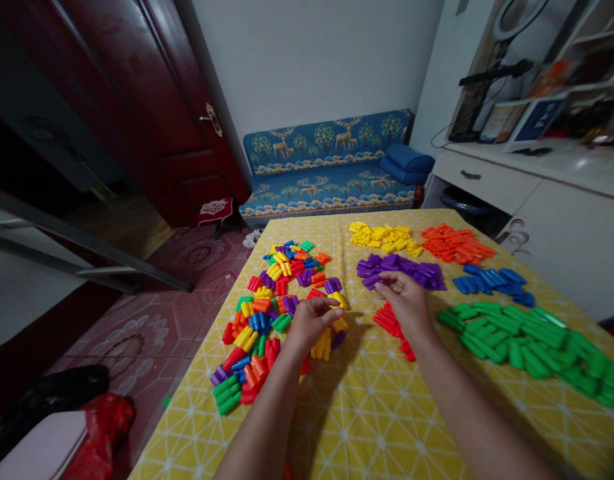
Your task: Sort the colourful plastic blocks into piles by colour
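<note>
My left hand (pixel 311 323) is over the right edge of a mixed-colour pile of ribbed plastic pieces (pixel 261 323). Its thumb and index finger are a little apart, beside a yellow piece (pixel 339 300), and I see nothing held between them. At the near edge of a purple heap (pixel 417 271), my right hand (pixel 405 300) has its fingertips closed on a purple plastic piece (pixel 371 281). Just below that hand lies a small group of red pieces (pixel 387 320), partly hidden by the wrist.
Sorted heaps of yellow (pixel 384 238), orange (pixel 457 244), blue (pixel 494 283) and green pieces (pixel 531 340) lie on the right half of the table (pixel 357 427). Beyond it stand a blue patterned sofa (pixel 327 160) and, at right, a white cabinet (pixel 551 213).
</note>
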### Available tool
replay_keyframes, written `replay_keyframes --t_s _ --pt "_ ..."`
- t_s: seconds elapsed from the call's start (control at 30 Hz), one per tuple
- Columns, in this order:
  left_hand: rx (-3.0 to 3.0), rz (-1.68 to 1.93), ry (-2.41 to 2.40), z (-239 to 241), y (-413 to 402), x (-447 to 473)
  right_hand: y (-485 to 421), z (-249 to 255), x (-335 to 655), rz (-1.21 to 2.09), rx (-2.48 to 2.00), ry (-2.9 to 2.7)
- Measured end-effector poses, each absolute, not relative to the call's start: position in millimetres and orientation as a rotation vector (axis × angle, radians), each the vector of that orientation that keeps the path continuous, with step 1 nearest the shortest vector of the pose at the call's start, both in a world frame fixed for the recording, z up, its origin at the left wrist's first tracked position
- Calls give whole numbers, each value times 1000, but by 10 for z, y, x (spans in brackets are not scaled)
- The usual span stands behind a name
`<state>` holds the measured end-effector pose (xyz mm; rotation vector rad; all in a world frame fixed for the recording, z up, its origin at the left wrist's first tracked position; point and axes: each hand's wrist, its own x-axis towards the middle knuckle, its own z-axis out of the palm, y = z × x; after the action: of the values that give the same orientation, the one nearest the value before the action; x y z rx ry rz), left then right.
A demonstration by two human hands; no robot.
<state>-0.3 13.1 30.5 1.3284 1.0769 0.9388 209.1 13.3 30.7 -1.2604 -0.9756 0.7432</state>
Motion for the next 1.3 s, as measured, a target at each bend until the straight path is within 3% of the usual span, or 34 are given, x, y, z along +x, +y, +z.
replay_keyframes --t_s 0.23,0.47,0.73,0.9,1.1,1.3 --pt "1789 965 1330 317 153 -92 188 206 2425 159 -1342 -936" --pt "2114 1009 1728 488 291 -472 -228 27 1477 466 -1220 -1320" --pt "2261 316 1956 464 337 -841 -281 -181 1251 490 -1273 -1461" --pt "2269 168 2038 467 349 -755 -308 -134 1268 504 -1283 -1480" --pt "2230 296 2085 432 391 -717 -306 -123 1251 485 -1278 -1475" --pt "1876 882 1724 514 350 -623 -297 -138 1258 470 -1243 -1498"
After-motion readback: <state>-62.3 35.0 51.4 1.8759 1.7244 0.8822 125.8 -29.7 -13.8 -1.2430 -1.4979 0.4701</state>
